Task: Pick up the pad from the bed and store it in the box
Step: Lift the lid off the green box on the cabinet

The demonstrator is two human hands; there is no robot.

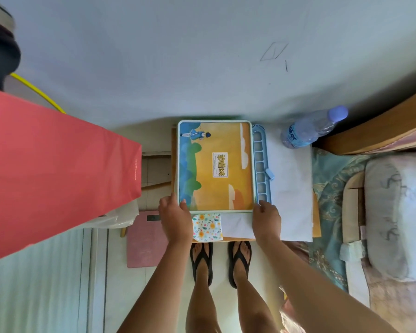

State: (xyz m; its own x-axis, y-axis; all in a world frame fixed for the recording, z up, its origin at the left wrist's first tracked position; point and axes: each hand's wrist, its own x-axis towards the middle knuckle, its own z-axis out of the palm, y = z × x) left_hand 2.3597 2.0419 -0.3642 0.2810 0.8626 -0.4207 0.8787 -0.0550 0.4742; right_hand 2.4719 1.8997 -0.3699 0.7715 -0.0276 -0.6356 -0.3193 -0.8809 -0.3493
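Note:
The box (pixel 216 164) is a flat rectangle with a pale green rim and an orange and blue picture on top. It lies shut on a small wooden table (pixel 317 227) in front of me. My left hand (pixel 175 219) grips its near left corner, thumb on the rim. My right hand (pixel 267 218) holds its near right corner. The pad (pixel 207 227), a small white square with a flower print, lies flat on the table's near edge between my hands, touching neither.
A blue compartment tray (pixel 262 164) lies along the box's right side on white paper (pixel 291 188). A water bottle (pixel 310 131) stands at the table's far right. The bed (pixel 394 212) with a pillow is to the right, a red bag (pixel 58 169) and pink scale (pixel 147 239) to the left.

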